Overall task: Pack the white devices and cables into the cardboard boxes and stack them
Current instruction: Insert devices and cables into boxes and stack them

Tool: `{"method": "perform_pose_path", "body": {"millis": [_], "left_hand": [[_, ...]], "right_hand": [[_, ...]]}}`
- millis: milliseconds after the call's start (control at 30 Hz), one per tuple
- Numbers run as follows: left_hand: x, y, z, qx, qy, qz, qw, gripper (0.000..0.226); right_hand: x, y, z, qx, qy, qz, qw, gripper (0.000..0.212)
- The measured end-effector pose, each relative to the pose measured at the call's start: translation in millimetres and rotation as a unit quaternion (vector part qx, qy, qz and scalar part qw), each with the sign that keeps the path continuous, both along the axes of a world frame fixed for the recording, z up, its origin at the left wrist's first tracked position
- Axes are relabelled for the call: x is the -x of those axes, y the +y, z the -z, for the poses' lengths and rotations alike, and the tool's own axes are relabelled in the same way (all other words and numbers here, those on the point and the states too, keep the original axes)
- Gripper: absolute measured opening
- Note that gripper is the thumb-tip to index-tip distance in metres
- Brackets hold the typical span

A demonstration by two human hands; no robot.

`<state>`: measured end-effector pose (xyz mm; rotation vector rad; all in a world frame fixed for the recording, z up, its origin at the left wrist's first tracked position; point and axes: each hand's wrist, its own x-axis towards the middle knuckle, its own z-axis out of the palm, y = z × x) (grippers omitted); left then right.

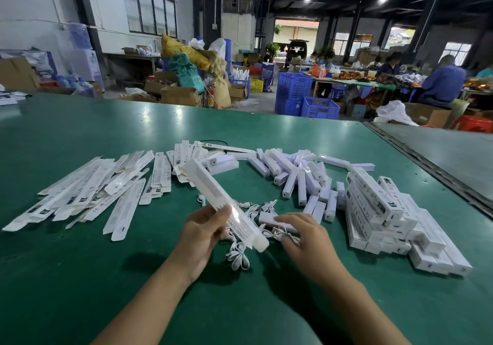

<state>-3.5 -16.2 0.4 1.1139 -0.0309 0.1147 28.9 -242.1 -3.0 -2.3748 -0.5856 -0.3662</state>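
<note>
White card, smooth and long: our left hand (200, 235) grips the box (210, 187) near its lower end, its long axis pointing to the upper left. Our right hand (309, 240) covers coiled cables (237, 258); we cannot tell whether its fingers grip. Beyond lie blocky devices (290, 176), with stacked packed boxes (384, 206) right and flat cartons (88, 195) left.

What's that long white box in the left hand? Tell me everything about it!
The long white box is slim cardboard with small dark print along its side. The left hand grips its lower half, holding it tilted above the white cables on the green table, far end pointing up and away to the left.
</note>
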Motion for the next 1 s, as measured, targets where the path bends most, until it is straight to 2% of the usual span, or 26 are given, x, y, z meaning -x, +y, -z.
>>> {"method": "perform_pose_path", "body": {"millis": [100, 167, 233, 400, 467, 500, 600, 700, 767, 1000], "left_hand": [[0.3, 0.3, -2.7, 0.03, 0.01, -0.037, 0.999, 0.063], [0.6, 0.3, -5.3, 0.048, 0.02, -0.05, 0.997, 0.045], [1.6, 0.7, -8.2, 0.076, 0.028, -0.054, 0.995, 0.019], [-1.4, 6.9, -7.5, 0.097, 0.055, -0.089, 0.99, 0.024], [-3.5, 8.7, -6.5, 0.103, 0.061, -0.107, 0.987, 0.021], [-4.5, 8.9, -6.1, 0.108, 0.061, -0.113, 0.986, 0.02], [-6.7, 10.6, -3.8, 0.127, 0.061, -0.129, 0.982, 0.02], [-7.2, 13.3, -3.1, 0.148, 0.066, -0.137, 0.977, 0.023], [-7.4, 14.3, -2.7, 0.155, 0.07, -0.14, 0.976, 0.025], [-9.0, 13.7, -1.0, 0.162, 0.072, -0.152, 0.972, 0.028]], "right_hand": [[-10.8, -8.1, 7.2, 0.122, 0.012, 0.094, 0.988, 0.042], [-15.0, -10.4, 10.4, 0.159, 0.03, 0.114, 0.98, 0.043], [-17.8, -11.1, 11.1, 0.163, 0.041, 0.125, 0.978, 0.038], [-13.7, -7.6, 4.9, 0.096, 0.002, 0.158, 0.983, 0.024], [-9.6, -6.1, 2.8, 0.026, -0.037, 0.168, 0.985, 0.02], [-6.7, -5.1, 1.0, -0.04, -0.037, 0.171, 0.984, 0.018], [0.3, -0.4, -4.5, -0.263, 0.023, 0.147, 0.953, 0.008], [5.2, 2.3, -6.9, -0.368, 0.08, 0.047, 0.925, 0.016], [7.8, 3.3, -7.5, -0.352, 0.083, 0.008, 0.932, 0.022], [11.0, 8.8, -5.4, -0.216, -0.046, -0.032, 0.975, 0.027]]}}
